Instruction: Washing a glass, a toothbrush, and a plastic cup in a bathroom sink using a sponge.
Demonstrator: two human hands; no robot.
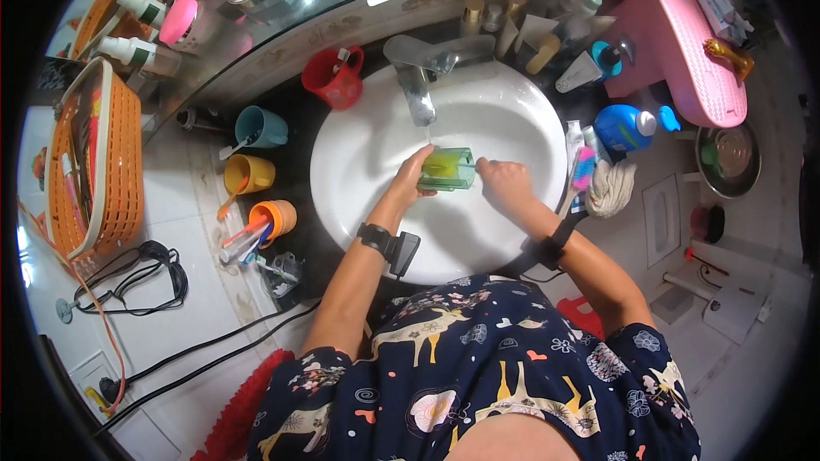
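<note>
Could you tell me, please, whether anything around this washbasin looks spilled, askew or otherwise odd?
Nothing looks spilled or broken. The translucent green plastic cup lies sideways under the chrome tap, held by the left hand and right hand. Black cables trail loosely across the white surface left of the white basin.

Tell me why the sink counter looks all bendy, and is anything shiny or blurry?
In the head view, the fisheye lens curves the counter edge and leaves black corners; the glossy top mirrors things on it; the white sink is bright; the green cup between the left hand and right hand looks slightly soft.
</note>
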